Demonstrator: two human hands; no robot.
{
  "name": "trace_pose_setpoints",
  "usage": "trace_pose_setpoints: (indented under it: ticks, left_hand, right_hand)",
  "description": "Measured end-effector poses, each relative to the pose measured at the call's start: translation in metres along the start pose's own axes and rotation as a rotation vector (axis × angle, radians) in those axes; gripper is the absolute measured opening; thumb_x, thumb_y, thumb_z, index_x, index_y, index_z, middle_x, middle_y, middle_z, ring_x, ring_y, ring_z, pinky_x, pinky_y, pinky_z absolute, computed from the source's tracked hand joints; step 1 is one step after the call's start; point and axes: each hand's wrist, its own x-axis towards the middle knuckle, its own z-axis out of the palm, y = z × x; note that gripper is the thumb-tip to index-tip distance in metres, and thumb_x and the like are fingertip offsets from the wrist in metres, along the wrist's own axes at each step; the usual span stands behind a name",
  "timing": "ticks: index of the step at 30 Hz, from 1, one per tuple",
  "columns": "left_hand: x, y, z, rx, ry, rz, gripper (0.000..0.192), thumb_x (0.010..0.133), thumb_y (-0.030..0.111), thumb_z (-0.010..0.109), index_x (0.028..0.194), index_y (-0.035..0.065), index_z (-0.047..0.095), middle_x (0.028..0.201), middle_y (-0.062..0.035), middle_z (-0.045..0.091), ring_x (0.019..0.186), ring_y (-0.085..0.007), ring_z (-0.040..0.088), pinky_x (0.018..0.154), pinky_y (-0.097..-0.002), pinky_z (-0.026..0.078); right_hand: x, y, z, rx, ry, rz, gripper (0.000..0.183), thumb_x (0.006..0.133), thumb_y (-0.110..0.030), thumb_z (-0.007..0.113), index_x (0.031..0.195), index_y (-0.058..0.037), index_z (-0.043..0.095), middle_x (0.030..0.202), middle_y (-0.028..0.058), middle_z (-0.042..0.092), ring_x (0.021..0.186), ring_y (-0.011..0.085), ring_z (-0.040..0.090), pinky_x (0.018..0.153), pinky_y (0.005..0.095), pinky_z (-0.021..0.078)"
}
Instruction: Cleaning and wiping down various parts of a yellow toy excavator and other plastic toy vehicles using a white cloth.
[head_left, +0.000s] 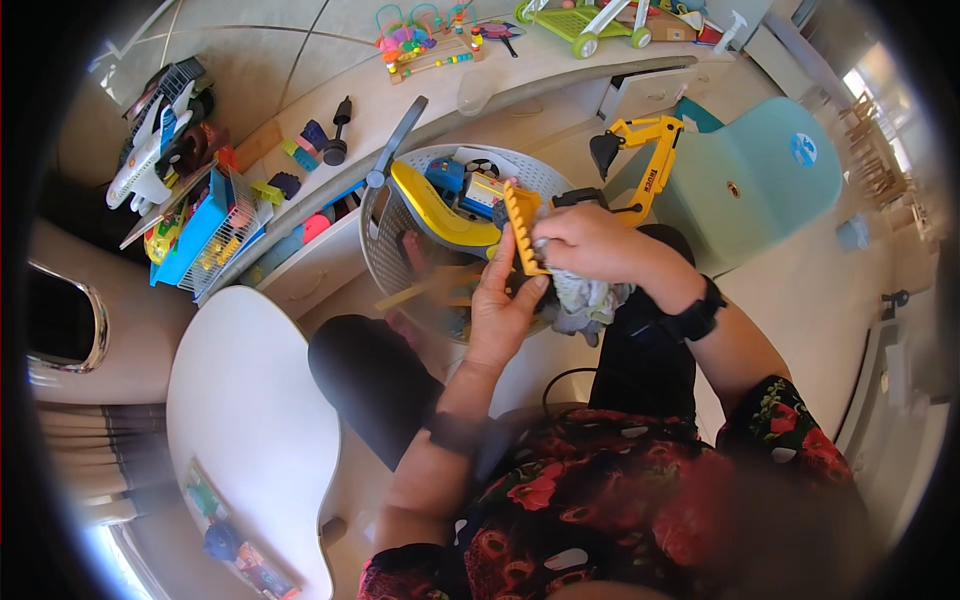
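Note:
My left hand (501, 313) grips the lower edge of a yellow toothed dozer blade (521, 225) between thumb and fingers. That blade appears to belong to a toy excavator, whose yellow boom (656, 176) and black bucket (603, 154) rise beyond my right wrist. In my right hand (592, 244) is a bunched grey-white cloth (585, 304), pressed against the back of the blade. Both hands are over the near right side of a grey perforated plastic basket (369, 244). Part of the excavator's body is hidden behind my right hand.
Inside the basket lie a yellow-grey curved toy (435, 214), a blue toy vehicle (445, 177) and other toys. A pale green chair (757, 180) stands right. On the left are a white table (247, 405) and a toy airplane (146, 161). A bead maze (424, 45) sits on the far ledge.

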Motion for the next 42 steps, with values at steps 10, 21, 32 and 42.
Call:
trace_pose_setpoints:
  ticks: [10, 21, 32, 42]
  left_hand:
    - [0.009, 0.018, -0.004, 0.452, 0.215, 0.11, 0.064, 0.083, 0.018, 0.063, 0.141, 0.0079, 0.038, 0.114, -0.025, 0.06, 0.099, -0.0392, 0.061, 0.084, -0.0416, 0.049]
    - [0.01, 0.024, -0.016, 0.499, 0.186, -0.2, 0.068, 0.077, 0.014, 0.065, 0.14, 0.0088, 0.04, 0.101, -0.0238, 0.064, 0.087, -0.0375, 0.064, 0.077, -0.0405, 0.05]
    - [0.007, 0.022, -0.015, 0.591, 0.184, -0.071, 0.073, 0.075, 0.019, 0.07, 0.141, 0.0116, 0.039, 0.101, -0.0233, 0.065, 0.088, -0.036, 0.064, 0.077, -0.0403, 0.051]
    - [0.007, 0.017, -0.018, 0.613, 0.159, -0.164, 0.073, 0.075, 0.021, 0.07, 0.141, 0.0164, 0.04, 0.094, -0.0207, 0.066, 0.083, -0.0366, 0.064, 0.073, -0.0412, 0.051]
  right_hand:
    - [-0.023, -0.051, 0.034, -0.041, 0.601, -0.217, 0.027, 0.077, -0.005, 0.064, 0.103, -0.0067, 0.065, 0.089, 0.0091, 0.058, 0.075, 0.0241, 0.06, 0.067, 0.0323, 0.0499]
    - [0.003, -0.011, 0.046, -0.187, 0.434, -0.022, 0.01, 0.079, -0.015, 0.059, 0.084, -0.0066, 0.058, 0.081, 0.0138, 0.059, 0.069, 0.0334, 0.061, 0.058, 0.0432, 0.0486]
    - [0.02, -0.041, 0.02, -0.327, 0.54, -0.098, 0.019, 0.08, -0.025, 0.061, 0.081, -0.0064, 0.057, 0.077, 0.0126, 0.059, 0.065, 0.0337, 0.061, 0.056, 0.0449, 0.0479]
    - [0.018, -0.02, 0.019, -0.545, 0.092, 0.195, 0.022, 0.081, -0.028, 0.061, 0.083, -0.0063, 0.06, 0.081, 0.0138, 0.06, 0.071, 0.0332, 0.061, 0.059, 0.044, 0.0474]
